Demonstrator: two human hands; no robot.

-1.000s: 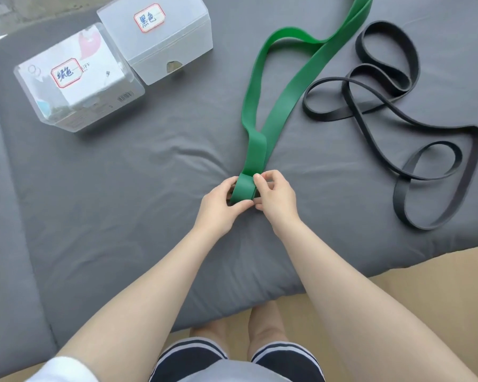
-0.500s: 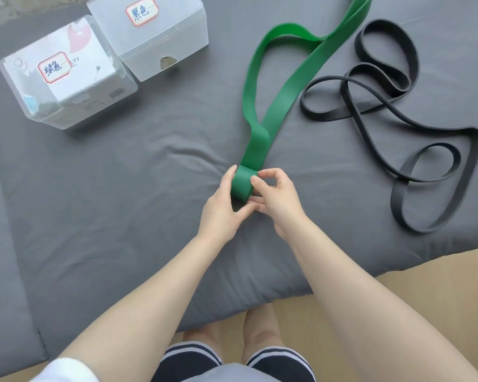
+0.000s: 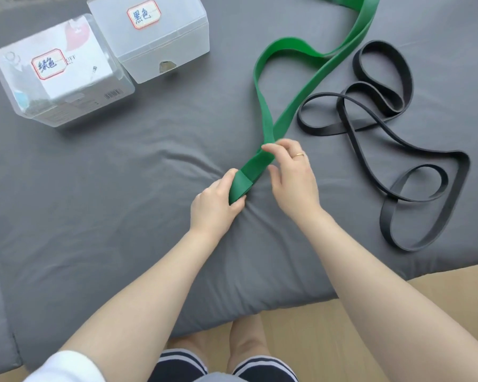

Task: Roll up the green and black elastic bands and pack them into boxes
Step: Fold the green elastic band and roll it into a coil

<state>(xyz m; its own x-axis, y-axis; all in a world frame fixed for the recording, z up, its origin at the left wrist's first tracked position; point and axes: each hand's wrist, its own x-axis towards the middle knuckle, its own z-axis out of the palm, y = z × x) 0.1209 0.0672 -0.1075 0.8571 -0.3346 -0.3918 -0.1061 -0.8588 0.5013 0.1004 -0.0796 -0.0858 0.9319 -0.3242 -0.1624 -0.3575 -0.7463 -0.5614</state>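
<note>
Green elastic band [image 3: 262,111] roll pinched by left hand [image 3: 215,205]; right hand [image 3: 291,175] grips the strap just beyond.

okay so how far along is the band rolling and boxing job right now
Early. Done: only a small starter roll at the near end of the green band. In hand: the left hand grips that roll while the right hand pinches the strap just beyond it. Left: most of the green band, the whole black band lying loose, and both boxes, lids closed.
</note>
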